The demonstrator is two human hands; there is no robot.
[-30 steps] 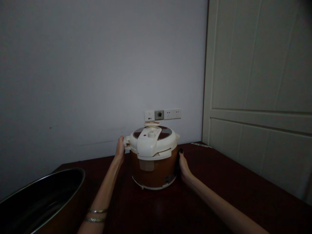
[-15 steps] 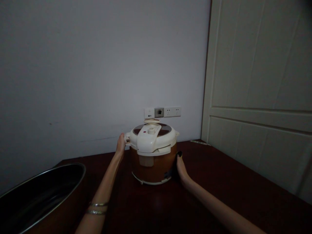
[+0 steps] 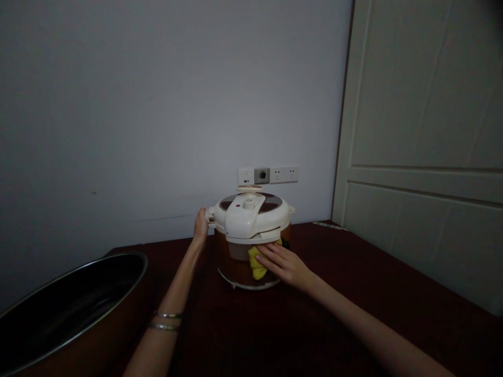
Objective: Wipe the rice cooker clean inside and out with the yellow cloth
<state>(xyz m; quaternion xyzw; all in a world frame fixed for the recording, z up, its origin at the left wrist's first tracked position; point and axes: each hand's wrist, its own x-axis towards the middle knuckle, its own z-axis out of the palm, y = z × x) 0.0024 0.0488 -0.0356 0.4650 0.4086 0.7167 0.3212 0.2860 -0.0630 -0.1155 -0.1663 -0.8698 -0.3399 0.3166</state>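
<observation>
A brown electric pressure cooker point(image 3: 236, 267) with a white lid point(image 3: 251, 215) stands near the back of a dark red table point(image 3: 353, 293). My left hand point(image 3: 200, 227) grips the lid's left side handle. My right hand point(image 3: 283, 264) lies across the cooker's front, fingers stretched flat, pressing a yellow cloth point(image 3: 256, 263) against the brown wall just under the lid's rim. Most of the cloth is hidden under that hand.
A large dark metal bowl point(image 3: 70, 309) sits at the left front of the table. A row of wall sockets point(image 3: 268, 175) is behind the cooker. A white panelled door point(image 3: 424, 157) borders the table on the right.
My right hand has moved from the cooker's right side round to its front, and the yellow cloth now shows under it. The left hand stays on the side handle. The view shifted slightly left.
</observation>
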